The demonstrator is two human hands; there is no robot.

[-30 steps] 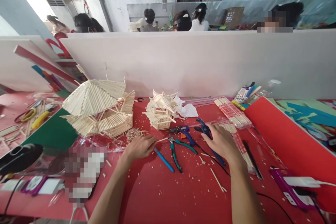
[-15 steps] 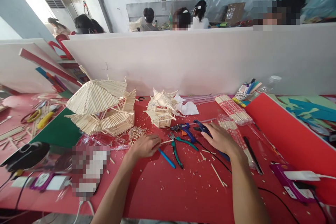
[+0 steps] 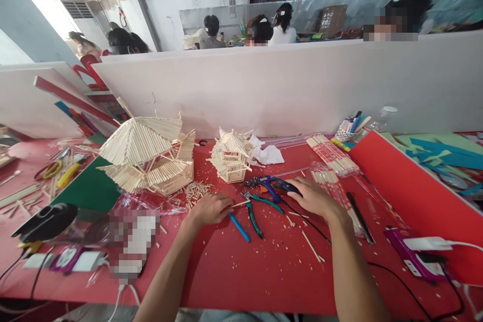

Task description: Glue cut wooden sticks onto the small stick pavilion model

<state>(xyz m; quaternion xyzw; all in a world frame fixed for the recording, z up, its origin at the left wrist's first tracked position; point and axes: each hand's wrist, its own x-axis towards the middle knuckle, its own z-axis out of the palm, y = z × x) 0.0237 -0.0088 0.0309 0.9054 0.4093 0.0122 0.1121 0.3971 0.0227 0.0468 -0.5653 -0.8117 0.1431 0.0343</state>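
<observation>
My left hand (image 3: 212, 208) is closed low over the red table, with a thin wooden stick (image 3: 240, 204) jutting from its fingertips. A blue pen-like tool (image 3: 240, 228) lies just below those fingers. My right hand (image 3: 315, 196) is closed around dark-blue-handled pliers (image 3: 289, 185); its palm hides part of them. Against the pliers lies a blue glue gun (image 3: 267, 184) with a black cord. Green-handled cutters (image 3: 255, 215) rest spread between my hands. Behind stand a small stick pavilion (image 3: 231, 153) and a larger stick pavilion (image 3: 147, 153).
Wrapped stick bundles (image 3: 332, 155) and a black pen-like tool (image 3: 360, 218) lie at right. A red board (image 3: 415, 201) slants beside a purple power strip (image 3: 413, 254). Left are a green board (image 3: 88, 188) and yellow-handled scissors (image 3: 53, 169). A white partition (image 3: 241, 85) stands behind; people sit beyond it.
My right hand has shifted slightly left, and the pliers have turned flatter, closer against the glue gun. My left hand stays nearly still with the stick. The view has tilted slightly.
</observation>
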